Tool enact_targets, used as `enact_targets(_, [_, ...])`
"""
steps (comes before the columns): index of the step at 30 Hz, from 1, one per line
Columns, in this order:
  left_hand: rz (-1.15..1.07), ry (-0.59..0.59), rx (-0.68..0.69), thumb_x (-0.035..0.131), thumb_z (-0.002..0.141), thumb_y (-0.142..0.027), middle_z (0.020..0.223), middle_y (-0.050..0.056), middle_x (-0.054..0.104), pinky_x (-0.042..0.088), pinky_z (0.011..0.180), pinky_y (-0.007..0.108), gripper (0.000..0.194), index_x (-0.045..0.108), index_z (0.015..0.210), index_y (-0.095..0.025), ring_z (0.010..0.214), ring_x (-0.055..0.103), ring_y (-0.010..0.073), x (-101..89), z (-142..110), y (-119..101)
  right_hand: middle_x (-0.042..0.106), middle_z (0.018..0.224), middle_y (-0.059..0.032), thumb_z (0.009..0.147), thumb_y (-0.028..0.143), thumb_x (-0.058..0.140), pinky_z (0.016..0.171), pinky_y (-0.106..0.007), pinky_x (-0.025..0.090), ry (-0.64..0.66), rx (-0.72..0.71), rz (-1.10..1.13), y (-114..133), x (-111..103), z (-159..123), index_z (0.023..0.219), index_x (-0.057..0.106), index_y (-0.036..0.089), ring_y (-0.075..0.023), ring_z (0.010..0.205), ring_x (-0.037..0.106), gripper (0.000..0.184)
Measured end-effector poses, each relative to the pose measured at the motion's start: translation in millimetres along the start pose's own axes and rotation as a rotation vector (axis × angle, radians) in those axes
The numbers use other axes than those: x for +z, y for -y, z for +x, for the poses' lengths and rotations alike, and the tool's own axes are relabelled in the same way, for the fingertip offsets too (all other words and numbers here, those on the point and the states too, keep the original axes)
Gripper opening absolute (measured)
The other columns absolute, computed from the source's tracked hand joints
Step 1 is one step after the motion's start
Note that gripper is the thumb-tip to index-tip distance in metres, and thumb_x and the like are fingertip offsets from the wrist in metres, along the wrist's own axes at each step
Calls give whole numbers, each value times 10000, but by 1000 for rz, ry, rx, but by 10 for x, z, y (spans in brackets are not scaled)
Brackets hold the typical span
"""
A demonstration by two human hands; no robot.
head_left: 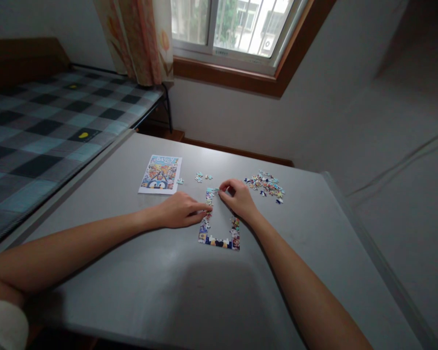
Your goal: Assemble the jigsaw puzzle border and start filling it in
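Observation:
A partly joined jigsaw puzzle border [219, 243] lies on the grey table, its left, bottom and right sides showing, with bare table inside. My left hand [178, 210] rests at its left side, index finger stretched out onto the pieces, thumb apart, holding nothing. At the upper end, the thumb and index finger of my right hand [238, 197] pinch a small pale puzzle piece [216, 191] against the top edge. My right hand hides the upper right part of the border.
A printed reference picture [160, 175] lies at left. Several loose pieces [199, 177] sit beyond the border, and a pile of puzzle pieces [265, 184] is to the right. A checked bed [69, 112] adjoins the table [131, 287]; a window [237, 29] is behind.

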State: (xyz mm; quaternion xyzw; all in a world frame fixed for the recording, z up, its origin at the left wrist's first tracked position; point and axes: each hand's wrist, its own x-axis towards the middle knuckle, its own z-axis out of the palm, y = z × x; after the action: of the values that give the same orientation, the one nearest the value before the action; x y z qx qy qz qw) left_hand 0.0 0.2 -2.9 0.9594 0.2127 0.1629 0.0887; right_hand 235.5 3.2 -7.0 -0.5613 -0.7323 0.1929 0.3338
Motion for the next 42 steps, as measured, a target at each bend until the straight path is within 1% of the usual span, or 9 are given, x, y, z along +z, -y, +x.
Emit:
enact_targets(2, [2, -2, -2, 448, 987, -344, 694, 30, 719, 417, 558, 211, 346, 722, 1163, -226, 544, 610, 99, -1, 1, -5, 680, 828, -21, 797, 203, 607, 784, -312, 446, -25, 14, 39, -13, -3, 3, 841, 665, 203, -162, 782, 574, 73])
enact_targets(5, [-1, -2, -2, 453, 986, -343, 672, 29, 711, 408, 557, 205, 346, 725, 1157, -217, 531, 600, 96, -7, 6, -13, 671, 836, -44, 803, 187, 576, 798, -331, 461, -92, 35, 11, -28, 5, 11, 844, 677, 190, -182, 812, 582, 109])
enact_targets(10, [-3, -9, 5, 458, 987, -341, 674, 23, 712, 397, 552, 208, 338, 725, 1157, -221, 533, 605, 96, -3, 11, -10, 632, 909, -77, 826, 200, 575, 902, -391, 463, -196, 4, -89, -53, 35, -2, 876, 724, 193, -225, 921, 575, 157])
enact_targets(16, [6, -28, 8, 459, 982, -335, 679, 26, 716, 390, 543, 208, 336, 732, 1145, -226, 531, 605, 97, -5, 9, -4, 656, 916, -71, 861, 207, 566, 936, -408, 446, -140, -45, -114, -65, 40, -27, 889, 765, 219, -228, 936, 574, 201])
enact_targets(22, [-13, -23, 3, 467, 981, -338, 665, 21, 708, 415, 556, 204, 332, 731, 1143, -219, 520, 595, 90, -13, 13, -16, 685, 951, -81, 867, 204, 554, 966, -439, 426, -172, -36, -159, -52, 36, -27, 936, 776, 216, -242, 962, 566, 232])
enact_targets(27, [-14, -19, -2, 457, 984, -338, 680, 22, 715, 409, 552, 212, 334, 728, 1144, -228, 522, 600, 95, -3, 12, -9, 686, 962, -79, 865, 206, 550, 966, -442, 430, -158, -40, -176, -41, 37, -35, 921, 779, 220, -243, 963, 556, 236])
enact_targets(30, [-18, -8, -5, 457, 984, -334, 678, 20, 715, 404, 553, 212, 333, 723, 1152, -224, 521, 599, 96, -5, 12, -9, 691, 1002, -90, 875, 208, 536, 970, -447, 432, -155, -32, -198, -55, 44, -33, 971, 774, 207, -256, 989, 547, 256])
enact_targets(39, [-40, 8, -17, 459, 982, -339, 659, 21, 702, 413, 562, 211, 340, 724, 1159, -220, 521, 592, 93, -18, 14, -14, 706, 1063, -88, 880, 207, 530, 1004, -461, 421, -146, -55, -173, -75, 57, -24, 974, 765, 207, -257, 1017, 566, 252])
enact_targets(42, [-26, 13, -17, 467, 978, -336, 670, 24, 711, 401, 559, 214, 335, 724, 1163, -226, 529, 600, 100, -17, 14, -13, 708, 1097, -89, 885, 204, 522, 1018, -457, 417, -150, -56, -171, -88, 55, -17, 1016, 755, 198, -259, 1041, 571, 267])
